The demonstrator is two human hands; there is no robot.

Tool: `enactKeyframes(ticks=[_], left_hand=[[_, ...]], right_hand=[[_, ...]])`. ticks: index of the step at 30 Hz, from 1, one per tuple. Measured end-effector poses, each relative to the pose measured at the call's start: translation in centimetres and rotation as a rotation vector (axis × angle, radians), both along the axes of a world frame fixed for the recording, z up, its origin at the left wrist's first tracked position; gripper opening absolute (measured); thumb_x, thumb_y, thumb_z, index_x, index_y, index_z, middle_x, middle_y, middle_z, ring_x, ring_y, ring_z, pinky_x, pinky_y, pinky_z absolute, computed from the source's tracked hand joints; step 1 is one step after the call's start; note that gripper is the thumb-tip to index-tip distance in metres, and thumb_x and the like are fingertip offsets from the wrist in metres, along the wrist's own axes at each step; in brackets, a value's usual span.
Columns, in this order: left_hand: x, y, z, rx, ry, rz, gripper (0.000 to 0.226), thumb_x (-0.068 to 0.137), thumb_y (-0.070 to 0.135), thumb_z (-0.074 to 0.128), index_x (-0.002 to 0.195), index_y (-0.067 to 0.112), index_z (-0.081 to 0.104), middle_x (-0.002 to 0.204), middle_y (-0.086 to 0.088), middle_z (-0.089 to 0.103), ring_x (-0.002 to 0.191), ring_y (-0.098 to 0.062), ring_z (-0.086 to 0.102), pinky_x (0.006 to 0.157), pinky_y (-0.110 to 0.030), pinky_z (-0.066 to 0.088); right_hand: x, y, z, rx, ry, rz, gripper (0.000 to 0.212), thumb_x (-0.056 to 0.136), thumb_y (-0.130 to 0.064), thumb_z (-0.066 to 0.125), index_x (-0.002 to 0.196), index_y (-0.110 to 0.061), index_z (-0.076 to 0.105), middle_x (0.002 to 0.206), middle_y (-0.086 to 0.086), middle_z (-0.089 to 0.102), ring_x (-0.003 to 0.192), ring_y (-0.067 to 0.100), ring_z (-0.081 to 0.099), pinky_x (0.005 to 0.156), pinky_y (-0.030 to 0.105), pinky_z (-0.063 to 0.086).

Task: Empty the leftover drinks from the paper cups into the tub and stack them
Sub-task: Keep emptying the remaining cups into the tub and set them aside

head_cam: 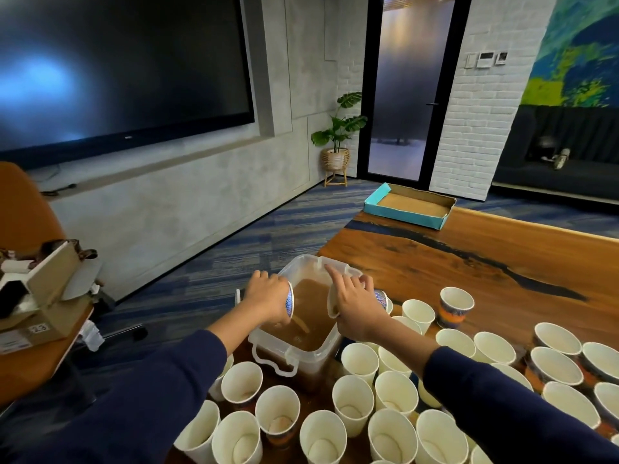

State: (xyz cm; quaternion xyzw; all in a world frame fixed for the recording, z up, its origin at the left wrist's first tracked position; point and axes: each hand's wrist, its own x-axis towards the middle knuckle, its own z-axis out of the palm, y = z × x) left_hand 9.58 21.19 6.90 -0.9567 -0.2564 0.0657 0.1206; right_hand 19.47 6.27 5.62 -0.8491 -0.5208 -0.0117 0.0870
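Left hand (268, 301): wrapped around a blue-patterned paper cup (288, 304) tipped on its side, mouth facing right over the tub.
Stream: a thin brown pour (301, 324) falls from that cup's rim into the liquid below.
Tub: clear rectangular plastic tub (303, 358) with a looped handle, at the near-left corner of the wooden table (502, 262), about half full of brown drink.
Right hand (353, 301): grasping a second patterned paper cup (335, 303) tipped on its side, mouth facing left over the tub, index finger stretched out past it.
Key relation: both cups lie with long axes roughly level, mouths facing each other across the tub; judging by this, one can slide into the other for stacking.
Waiting cups: upright white-lined paper cups (353, 401) crowd the table near and right of the tub, nearer the right hand; several show dregs.
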Motion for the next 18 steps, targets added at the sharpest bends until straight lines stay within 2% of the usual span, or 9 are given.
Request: enactKeyframes(ticks=[8, 18], left_hand=[[-0.8, 0.7, -0.6, 0.023, 0.019, 0.004, 0.077, 0.08, 0.052, 0.068, 0.139, 0.012, 0.037, 0.138, -0.009, 0.047, 0.129, -0.026, 0.041, 0.107, -0.035, 0.027], [-1.5, 0.9, -1.6, 0.006, 0.053, 0.016, 0.078, 0.079, 0.05, 0.07, 0.138, 0.011, 0.037, 0.138, -0.009, 0.048, 0.128, -0.026, 0.042, 0.106, -0.035, 0.028]], right_hand=[[-0.5, 0.9, -0.6, -0.097, -0.218, 0.1, 0.089, 0.089, -0.018, 0.061, 0.152, -0.011, -0.002, 0.155, 0.01, 0.023, 0.143, 0.03, 0.022, 0.117, 0.048, 0.001], [-1.1, 1.3, -0.2, -0.158, -0.415, 0.218, 0.066, 0.092, -0.014, 0.058, 0.147, -0.004, 0.022, 0.15, 0.017, 0.03, 0.139, 0.033, 0.024, 0.117, 0.047, 0.003]])
